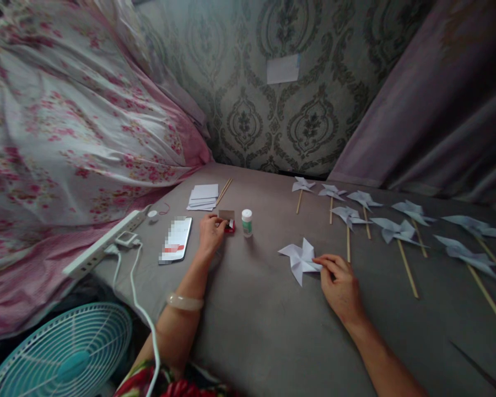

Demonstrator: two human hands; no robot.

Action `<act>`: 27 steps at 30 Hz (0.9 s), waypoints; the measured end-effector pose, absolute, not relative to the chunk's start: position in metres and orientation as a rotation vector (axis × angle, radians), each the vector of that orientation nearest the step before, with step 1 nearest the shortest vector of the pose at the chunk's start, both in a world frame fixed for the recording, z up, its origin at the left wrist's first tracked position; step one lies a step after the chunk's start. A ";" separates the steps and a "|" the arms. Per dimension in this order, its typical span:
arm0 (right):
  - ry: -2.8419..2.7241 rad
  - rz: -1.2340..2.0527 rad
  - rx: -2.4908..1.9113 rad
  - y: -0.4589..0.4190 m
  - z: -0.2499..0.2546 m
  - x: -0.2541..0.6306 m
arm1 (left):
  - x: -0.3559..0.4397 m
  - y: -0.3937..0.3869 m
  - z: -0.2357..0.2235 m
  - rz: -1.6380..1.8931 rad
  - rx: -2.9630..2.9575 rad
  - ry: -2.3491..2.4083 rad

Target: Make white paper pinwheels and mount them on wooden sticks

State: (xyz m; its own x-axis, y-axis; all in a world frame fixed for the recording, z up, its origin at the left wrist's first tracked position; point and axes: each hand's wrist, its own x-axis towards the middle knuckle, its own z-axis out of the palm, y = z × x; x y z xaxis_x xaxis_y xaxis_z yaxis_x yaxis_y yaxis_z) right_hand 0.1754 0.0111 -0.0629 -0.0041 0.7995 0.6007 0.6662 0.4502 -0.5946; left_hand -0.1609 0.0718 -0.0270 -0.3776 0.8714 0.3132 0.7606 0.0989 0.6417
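My right hand [341, 284] is closed, thumb and fingers pinching one blade of a white paper pinwheel [301, 259] that has no stick on it. My left hand [211, 231], a pale bangle on its wrist, reaches to a small red box [230, 227] with its lid up. Its fingertips are pressed together at the box; what they hold, if anything, is too small to make out. Just right of the box stands a white bottle with a green label [247, 223].
Finished pinwheels on wooden sticks [399, 231] lie along the right side. A paper stack [203, 197] and loose sticks [224, 191] lie at the back left. A phone [176, 241], a power strip [103, 242] with white cables and a teal fan [66, 353] are at left.
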 end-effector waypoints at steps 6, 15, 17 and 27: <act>-1.727 0.150 -1.259 0.013 -0.065 0.177 | -0.162 0.070 -0.025 1.277 1.545 2.136; -1.567 0.039 -1.286 0.012 -0.052 0.173 | -0.145 0.045 0.013 1.879 1.328 1.993; -1.540 0.052 -1.285 0.011 -0.048 0.173 | -0.123 0.034 0.018 1.893 1.279 1.770; -1.565 0.100 -1.114 -0.006 -0.019 0.163 | -0.003 -0.012 0.026 1.148 0.335 0.930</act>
State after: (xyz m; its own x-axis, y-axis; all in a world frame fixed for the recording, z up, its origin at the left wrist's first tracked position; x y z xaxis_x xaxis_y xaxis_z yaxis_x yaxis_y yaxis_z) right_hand 0.1626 -0.0056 -0.0186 0.1055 0.6829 0.7229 0.5855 0.5449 -0.6002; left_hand -0.0032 -0.0121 0.0262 0.1023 0.8849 -0.4544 -0.6285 0.4115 0.6600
